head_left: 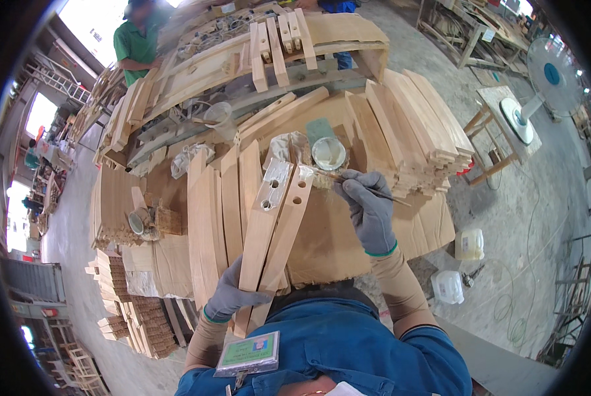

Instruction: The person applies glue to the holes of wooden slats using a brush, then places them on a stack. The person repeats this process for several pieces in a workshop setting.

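Observation:
My left hand (231,296), in a grey glove, is closed around the lower ends of two wooden bars (261,239) held side by side. Their far ends have round holes. White glue (274,187) coats the end of the left bar, and a smaller white patch (304,173) shows at the tip of the right one. Also gloved in grey, my right hand (367,206) pinches a thin brush (396,198). Its tip reaches the right bar's end. Just beyond stands a round tub of white glue (328,153), with a green piece (318,129) behind it.
Stacked wooden bars (414,122) stand at the right on the cardboard-covered bench (328,254); more bars (206,231) lie left. A clear plastic cup (221,119) sits farther back. Beyond is another worktable (348,30), with a person in green (136,43). A fan (553,76) stands right.

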{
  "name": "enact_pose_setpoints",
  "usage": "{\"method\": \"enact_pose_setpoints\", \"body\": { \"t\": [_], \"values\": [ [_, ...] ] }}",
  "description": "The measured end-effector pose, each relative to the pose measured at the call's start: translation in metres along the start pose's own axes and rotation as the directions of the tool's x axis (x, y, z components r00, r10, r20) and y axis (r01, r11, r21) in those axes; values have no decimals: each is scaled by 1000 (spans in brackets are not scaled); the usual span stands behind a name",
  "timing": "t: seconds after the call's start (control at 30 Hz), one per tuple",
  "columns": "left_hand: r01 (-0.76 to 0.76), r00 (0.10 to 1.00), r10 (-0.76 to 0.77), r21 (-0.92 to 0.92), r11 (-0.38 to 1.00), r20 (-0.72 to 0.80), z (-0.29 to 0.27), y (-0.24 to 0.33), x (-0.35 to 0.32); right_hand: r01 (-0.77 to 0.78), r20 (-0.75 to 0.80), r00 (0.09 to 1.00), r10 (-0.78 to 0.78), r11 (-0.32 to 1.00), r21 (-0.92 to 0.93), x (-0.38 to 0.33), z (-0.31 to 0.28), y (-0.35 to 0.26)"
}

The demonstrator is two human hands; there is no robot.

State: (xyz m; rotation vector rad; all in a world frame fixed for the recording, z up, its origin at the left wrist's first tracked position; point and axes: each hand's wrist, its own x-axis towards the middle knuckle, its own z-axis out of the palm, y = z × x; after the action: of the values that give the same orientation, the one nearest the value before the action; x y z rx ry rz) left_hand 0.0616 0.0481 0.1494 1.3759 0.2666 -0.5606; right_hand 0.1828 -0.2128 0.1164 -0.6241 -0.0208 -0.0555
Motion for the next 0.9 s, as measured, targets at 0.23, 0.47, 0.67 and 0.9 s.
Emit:
{"method": "enact_pose_setpoints", "body": {
  "t": [0.23,0.47,0.67,0.9],
  "values": [
    [7,1000,-7,0,1000,17,3,5,0,19,77,997,-11,994,-106,-9,-5,-1],
    [-4,1000,4,25,1000,8,-3,-4,4,58,181,983,-32,989,-136,-22,-2,-2],
    [-39,999,39,-19,999,8,-2,-5,6,-30,87,995,43,989,-148,-20,5,-10],
    [7,999,-3,108,994,-32,1,-4,6,78,270,945,186,672,-736,34,77,-79]
  ]
}}
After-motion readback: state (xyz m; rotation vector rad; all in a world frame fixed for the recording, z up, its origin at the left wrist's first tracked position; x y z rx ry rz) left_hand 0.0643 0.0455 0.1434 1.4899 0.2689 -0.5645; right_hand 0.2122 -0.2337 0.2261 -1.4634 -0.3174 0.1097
